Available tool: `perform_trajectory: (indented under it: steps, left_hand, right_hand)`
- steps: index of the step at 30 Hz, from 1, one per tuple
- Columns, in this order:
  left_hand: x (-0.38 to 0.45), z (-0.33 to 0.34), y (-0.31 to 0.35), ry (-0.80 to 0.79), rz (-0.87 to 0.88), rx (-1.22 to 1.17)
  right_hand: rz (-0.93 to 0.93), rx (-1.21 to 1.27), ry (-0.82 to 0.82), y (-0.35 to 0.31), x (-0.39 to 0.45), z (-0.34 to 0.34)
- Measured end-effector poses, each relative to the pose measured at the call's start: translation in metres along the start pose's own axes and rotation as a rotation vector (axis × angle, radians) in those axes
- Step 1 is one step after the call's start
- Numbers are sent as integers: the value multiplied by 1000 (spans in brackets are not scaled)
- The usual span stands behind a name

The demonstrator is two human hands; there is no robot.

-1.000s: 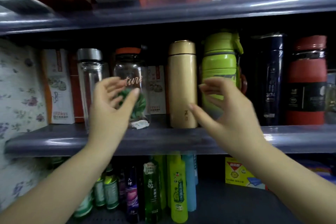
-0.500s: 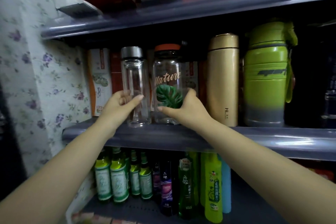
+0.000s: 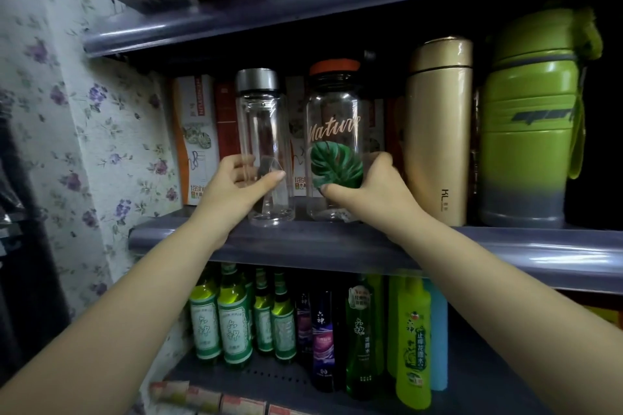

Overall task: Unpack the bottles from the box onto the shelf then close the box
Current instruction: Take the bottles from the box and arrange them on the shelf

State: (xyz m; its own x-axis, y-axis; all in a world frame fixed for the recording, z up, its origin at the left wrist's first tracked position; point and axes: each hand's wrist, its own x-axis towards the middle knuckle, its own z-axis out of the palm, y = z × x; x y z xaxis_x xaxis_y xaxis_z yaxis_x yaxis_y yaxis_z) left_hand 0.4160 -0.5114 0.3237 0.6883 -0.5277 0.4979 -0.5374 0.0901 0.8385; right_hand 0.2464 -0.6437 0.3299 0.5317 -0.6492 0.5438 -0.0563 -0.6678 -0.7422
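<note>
On the grey middle shelf (image 3: 337,242) stand two upright clear bottles side by side. The left one is a plain clear bottle with a silver cap (image 3: 261,125); my left hand (image 3: 236,189) wraps its lower part. The right one is a clear "Nature" bottle with an orange cap and a green leaf print (image 3: 333,118); my right hand (image 3: 374,189) grips its lower right side. Both bottles rest on the shelf near its front edge. The box is not in view.
A gold flask (image 3: 438,131) and a green sports jug (image 3: 529,125) stand to the right on the same shelf. Cartons (image 3: 199,138) line the back. Green and yellow bottles (image 3: 232,320) fill the lower shelf. Floral wallpaper (image 3: 84,111) bounds the left.
Both hands went from open in front of the shelf to closed around the two clear bottles. The view shifted left and slightly closer; the bottles stay upright on the shelf.
</note>
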Motion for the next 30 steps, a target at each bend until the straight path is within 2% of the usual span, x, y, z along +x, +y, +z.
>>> perform_trajectory:
  steps: [3,8,11,13,16,18,22,26,30]
  left_hand:
    - [1,-5,1,-17,-9,13]
    - [2,-13,9,-169,-138,-116]
    - [3,-12,11,-191,-175,-136]
    - [3,-4,13,-163,-183,-44]
    - [1,9,13,-11,-122,170]
    - [1,10,11,43,-85,178]
    - [7,-3,4,-48,-115,36]
    - [11,-2,5,-147,-193,38]
    - [10,4,6,-14,-177,173]
  right_hand:
    - [-5,2,-3,0,-1,-1]
    - [11,108,-16,2,0,-2]
    - [-1,79,-21,4,1,0]
    - [-6,65,-18,5,3,1]
    - [-12,63,-14,7,4,1]
    - [-14,62,-12,7,5,2]
    - [-11,64,-12,8,6,2]
    - [-1,74,-18,7,6,3]
    - [7,60,-13,6,5,3]
